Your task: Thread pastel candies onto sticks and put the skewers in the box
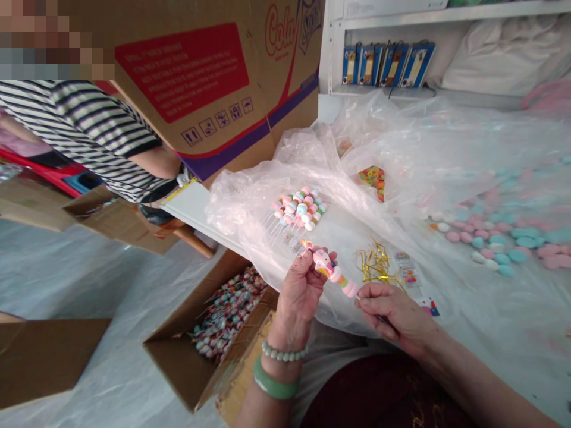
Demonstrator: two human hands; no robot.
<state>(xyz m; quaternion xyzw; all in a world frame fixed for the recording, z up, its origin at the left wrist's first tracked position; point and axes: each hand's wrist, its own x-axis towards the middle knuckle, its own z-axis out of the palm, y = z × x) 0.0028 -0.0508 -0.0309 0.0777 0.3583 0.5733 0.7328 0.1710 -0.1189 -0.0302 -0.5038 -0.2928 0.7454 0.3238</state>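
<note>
A candy skewer with pink, orange and white pieces hangs between my two hands, tilted down to the right. My left hand pinches its upper end, where a small printed wrapper or tag sits. The fingers of my right hand close on the thin stick at its lower end. Beyond my left hand lies a pile of candy skewers on clear plastic sheeting. Gold twist ties are spread just past my right hand, beside small printed tags.
Loose pastel candies lie under plastic at the right. An open carton of finished skewers stands below the table's left edge. A big cardboard box rises at the back, near a person in a striped shirt. Shelves stand behind.
</note>
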